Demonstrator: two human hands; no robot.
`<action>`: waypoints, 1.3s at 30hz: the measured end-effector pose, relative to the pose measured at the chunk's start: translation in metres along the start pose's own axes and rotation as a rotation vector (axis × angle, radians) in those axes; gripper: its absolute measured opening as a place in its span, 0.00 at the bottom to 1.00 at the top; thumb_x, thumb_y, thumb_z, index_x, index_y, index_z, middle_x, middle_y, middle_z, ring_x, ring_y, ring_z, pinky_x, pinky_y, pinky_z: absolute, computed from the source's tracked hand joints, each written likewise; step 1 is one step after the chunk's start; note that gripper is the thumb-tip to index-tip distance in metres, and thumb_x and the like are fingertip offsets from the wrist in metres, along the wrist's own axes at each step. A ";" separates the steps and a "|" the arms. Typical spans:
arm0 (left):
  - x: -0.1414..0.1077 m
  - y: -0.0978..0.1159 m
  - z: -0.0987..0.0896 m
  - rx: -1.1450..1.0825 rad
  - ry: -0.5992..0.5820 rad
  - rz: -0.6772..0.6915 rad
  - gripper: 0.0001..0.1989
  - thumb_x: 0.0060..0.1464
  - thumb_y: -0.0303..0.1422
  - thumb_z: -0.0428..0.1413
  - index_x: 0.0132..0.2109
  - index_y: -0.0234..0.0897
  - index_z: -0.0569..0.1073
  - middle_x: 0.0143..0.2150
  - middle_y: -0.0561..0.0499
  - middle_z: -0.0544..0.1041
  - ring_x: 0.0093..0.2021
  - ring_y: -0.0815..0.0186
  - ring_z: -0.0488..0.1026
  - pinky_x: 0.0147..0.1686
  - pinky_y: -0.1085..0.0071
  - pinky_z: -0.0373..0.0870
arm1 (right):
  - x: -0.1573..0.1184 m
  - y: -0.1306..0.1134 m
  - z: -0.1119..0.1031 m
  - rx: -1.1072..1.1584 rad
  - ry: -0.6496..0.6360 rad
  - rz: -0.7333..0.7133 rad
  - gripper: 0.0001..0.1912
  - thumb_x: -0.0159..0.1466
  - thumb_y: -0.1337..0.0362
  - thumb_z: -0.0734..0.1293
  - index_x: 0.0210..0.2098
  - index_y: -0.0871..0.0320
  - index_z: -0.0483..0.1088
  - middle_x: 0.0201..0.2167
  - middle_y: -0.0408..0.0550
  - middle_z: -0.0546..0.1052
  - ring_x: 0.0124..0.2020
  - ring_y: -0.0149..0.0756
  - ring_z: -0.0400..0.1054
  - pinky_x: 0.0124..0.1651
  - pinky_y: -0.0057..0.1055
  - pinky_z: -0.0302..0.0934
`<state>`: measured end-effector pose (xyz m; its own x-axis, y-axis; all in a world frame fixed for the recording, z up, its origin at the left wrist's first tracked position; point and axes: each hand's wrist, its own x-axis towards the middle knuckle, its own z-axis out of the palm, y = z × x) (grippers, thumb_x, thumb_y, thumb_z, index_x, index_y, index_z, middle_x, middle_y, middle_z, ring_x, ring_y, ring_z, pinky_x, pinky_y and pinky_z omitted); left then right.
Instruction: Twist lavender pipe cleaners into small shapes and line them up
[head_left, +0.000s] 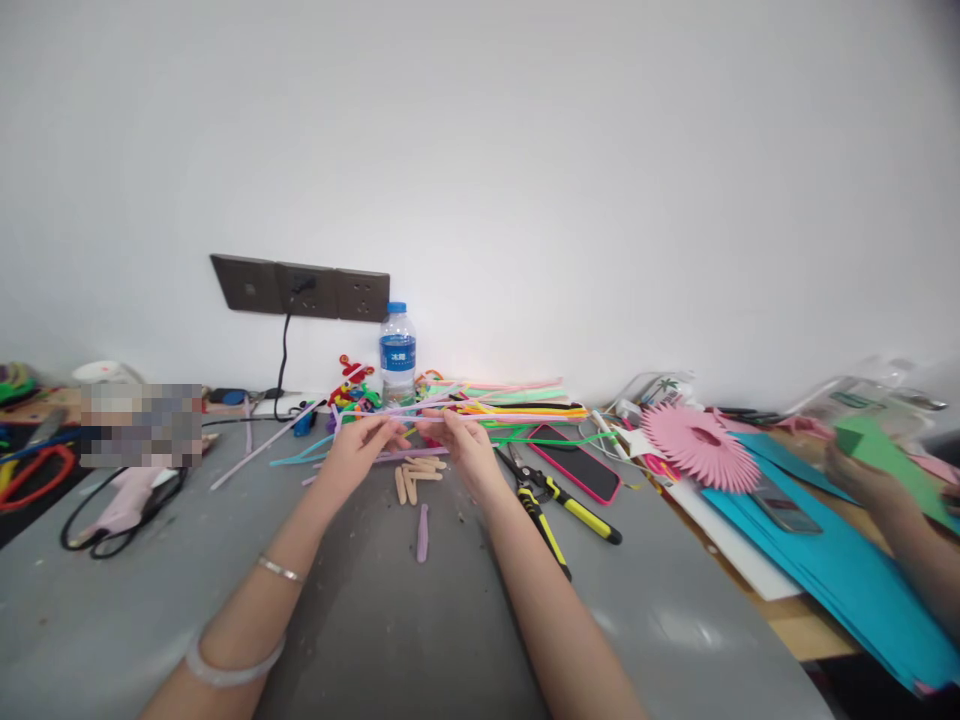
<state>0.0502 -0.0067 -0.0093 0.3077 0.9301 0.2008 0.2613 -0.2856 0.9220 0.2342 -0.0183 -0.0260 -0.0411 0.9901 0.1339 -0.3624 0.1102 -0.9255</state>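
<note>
My left hand (366, 442) and my right hand (463, 448) are raised over the far part of the table, close together. Both have their fingers pinched on a thin pale purple pipe cleaner (410, 418) that runs between them. Its ends are hard to tell from the colourful pipe cleaners (525, 411) piled behind. Below the hands lie several short wooden pieces (409, 480). Nearer to me is a wrapped purple pipe-cleaner piece (423, 533). Beside my right forearm rest yellow-and-black pliers (551, 500), with their jaws pointing away.
A water bottle (397, 355) stands by the wall under the sockets (300, 290). A pink-edged phone (576, 463) lies right of centre, and a pink glue gun (127, 505) with its cord lies left. At right, another person's hand (874, 485) holds green paper (892, 465) above blue sheets (817, 570).
</note>
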 end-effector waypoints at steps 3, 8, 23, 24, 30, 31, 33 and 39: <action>0.000 0.001 -0.002 -0.097 0.008 -0.022 0.21 0.56 0.50 0.53 0.40 0.35 0.75 0.32 0.46 0.81 0.32 0.61 0.76 0.30 0.71 0.67 | 0.000 0.002 -0.001 -0.146 -0.019 -0.059 0.24 0.61 0.44 0.63 0.37 0.59 0.78 0.30 0.50 0.81 0.35 0.42 0.75 0.46 0.39 0.66; 0.001 0.002 -0.006 -0.331 0.164 -0.083 0.20 0.50 0.50 0.59 0.35 0.36 0.77 0.33 0.47 0.79 0.32 0.64 0.73 0.26 0.75 0.64 | -0.003 0.003 -0.003 -0.740 -0.074 -0.299 0.13 0.65 0.58 0.62 0.40 0.57 0.77 0.37 0.49 0.80 0.39 0.39 0.72 0.46 0.36 0.62; 0.005 -0.006 -0.010 -0.604 0.213 -0.263 0.20 0.42 0.44 0.65 0.40 0.34 0.80 0.35 0.48 0.76 0.32 0.68 0.69 0.27 0.75 0.65 | -0.005 0.012 -0.004 -1.491 -0.152 -0.389 0.05 0.61 0.69 0.67 0.34 0.55 0.76 0.36 0.47 0.77 0.43 0.40 0.63 0.49 0.39 0.48; 0.005 -0.008 -0.010 -0.566 0.205 -0.259 0.21 0.43 0.44 0.65 0.42 0.34 0.80 0.35 0.47 0.77 0.33 0.68 0.70 0.27 0.75 0.66 | -0.005 0.011 -0.004 -1.493 -0.129 -0.416 0.04 0.61 0.68 0.68 0.33 0.55 0.75 0.35 0.47 0.77 0.42 0.40 0.63 0.49 0.39 0.47; 0.005 -0.004 -0.016 -0.530 0.278 -0.178 0.22 0.41 0.45 0.66 0.41 0.34 0.78 0.34 0.48 0.80 0.35 0.63 0.76 0.36 0.68 0.72 | -0.007 0.000 -0.004 -1.343 0.080 -0.578 0.07 0.66 0.66 0.64 0.38 0.53 0.74 0.35 0.45 0.76 0.43 0.38 0.63 0.54 0.40 0.46; 0.005 -0.003 -0.018 -0.542 0.296 -0.163 0.21 0.41 0.44 0.66 0.40 0.34 0.77 0.34 0.48 0.80 0.35 0.63 0.77 0.38 0.67 0.73 | -0.007 -0.002 -0.004 -1.311 0.133 -0.610 0.08 0.67 0.66 0.62 0.38 0.52 0.74 0.36 0.46 0.77 0.44 0.38 0.64 0.56 0.40 0.45; 0.005 0.001 -0.023 -0.575 0.333 -0.156 0.18 0.43 0.42 0.66 0.38 0.35 0.76 0.35 0.48 0.81 0.37 0.62 0.78 0.40 0.67 0.74 | -0.009 -0.009 -0.006 -1.258 0.260 -0.683 0.09 0.67 0.66 0.61 0.39 0.51 0.74 0.38 0.46 0.77 0.46 0.39 0.64 0.60 0.44 0.41; 0.001 0.010 -0.034 -0.731 0.076 -0.384 0.11 0.51 0.38 0.62 0.36 0.35 0.75 0.37 0.45 0.82 0.38 0.63 0.80 0.39 0.70 0.76 | -0.011 -0.024 -0.018 -1.254 0.465 -0.848 0.12 0.66 0.67 0.61 0.36 0.46 0.76 0.44 0.46 0.75 0.55 0.44 0.61 0.63 0.54 0.32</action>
<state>0.0216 -0.0011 0.0111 0.2491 0.9527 -0.1740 -0.3331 0.2530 0.9083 0.2599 -0.0305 -0.0119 0.1275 0.5198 0.8447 0.8461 0.3875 -0.3661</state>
